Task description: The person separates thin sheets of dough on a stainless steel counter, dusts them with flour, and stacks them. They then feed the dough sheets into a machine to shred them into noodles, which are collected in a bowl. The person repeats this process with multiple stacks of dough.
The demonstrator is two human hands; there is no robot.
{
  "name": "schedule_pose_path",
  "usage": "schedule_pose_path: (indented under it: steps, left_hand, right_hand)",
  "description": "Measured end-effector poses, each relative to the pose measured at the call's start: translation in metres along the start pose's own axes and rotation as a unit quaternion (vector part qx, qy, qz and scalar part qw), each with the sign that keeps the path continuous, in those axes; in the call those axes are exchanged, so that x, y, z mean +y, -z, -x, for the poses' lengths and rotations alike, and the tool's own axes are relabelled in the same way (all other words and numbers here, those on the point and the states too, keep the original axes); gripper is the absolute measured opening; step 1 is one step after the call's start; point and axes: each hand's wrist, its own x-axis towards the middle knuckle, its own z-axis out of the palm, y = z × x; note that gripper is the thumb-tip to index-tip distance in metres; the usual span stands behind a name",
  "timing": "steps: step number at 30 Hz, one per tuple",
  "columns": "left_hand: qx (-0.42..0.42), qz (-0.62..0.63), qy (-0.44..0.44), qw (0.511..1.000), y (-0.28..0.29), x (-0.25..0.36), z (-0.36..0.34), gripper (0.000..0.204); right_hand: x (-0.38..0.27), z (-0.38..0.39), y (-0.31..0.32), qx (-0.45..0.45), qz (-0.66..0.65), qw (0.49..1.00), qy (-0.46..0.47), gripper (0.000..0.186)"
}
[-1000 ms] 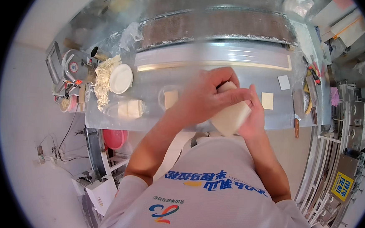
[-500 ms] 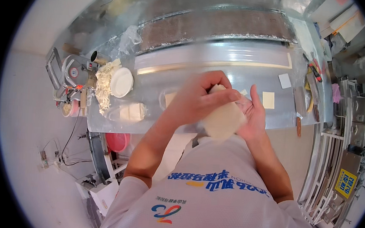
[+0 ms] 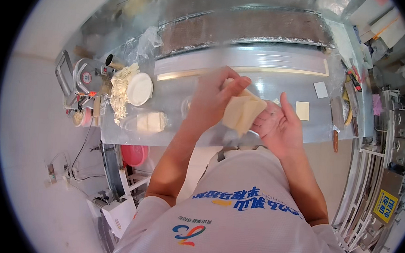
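Note:
Above the near part of the metal table, my left hand (image 3: pixel 213 101) is closed around a stack of thin, pale yellow square dough wrappers (image 3: pixel 242 112). The wrappers bend and hang down from its fingers, their lower edges slightly fanned. My right hand (image 3: pixel 281 131) is open, palm up, just right of the stack; its fingertips lie close to or behind the wrappers, and I cannot tell if they touch. On the table to its right lies a flat pale yellow square (image 3: pixel 302 111), with a white square (image 3: pixel 320 89) farther back.
At left are a plastic-wrapped pale block (image 3: pixel 151 122), a white bowl (image 3: pixel 140 89), a heap of dough strips (image 3: pixel 119 98) and a metal machine (image 3: pixel 82 79). A long pale strip (image 3: pixel 180 74) crosses the table. A cleaver (image 3: pixel 337 114) lies at right. A red basin (image 3: pixel 134 155) sits below.
The wrapper stack has gone from broad and flat to bent and hanging in my left hand. My right hand has opened out and moved a little to the right. The view has shifted slightly.

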Motion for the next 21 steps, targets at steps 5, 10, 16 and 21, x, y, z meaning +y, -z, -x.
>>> schedule_pose_path:
  steps: [5, 10, 16, 21]
  left_hand:
    - [0.060, 0.012, 0.067, 0.996, -0.009, -0.039, -0.006, 0.043]
    - [0.044, 0.330, 0.153, 0.931, -0.009, -0.061, 0.015, 0.045]
    - [0.036, 0.594, 0.184, 0.782, -0.030, -0.077, 0.030, 0.047]
    - [0.028, 0.537, 0.150, 0.830, -0.016, -0.078, 0.040, 0.050]
  right_hand:
    - [0.000, -0.014, -0.005, 0.016, 0.092, 0.995, 0.018, 0.061]
    - [0.002, 0.004, -0.058, 0.116, 0.303, 0.946, 0.009, 0.040]
    - [0.025, -0.002, -0.097, 0.096, 0.545, 0.829, 0.077, 0.035]
    - [0.042, -0.005, -0.104, 0.102, 0.540, 0.832, 0.081, 0.031]
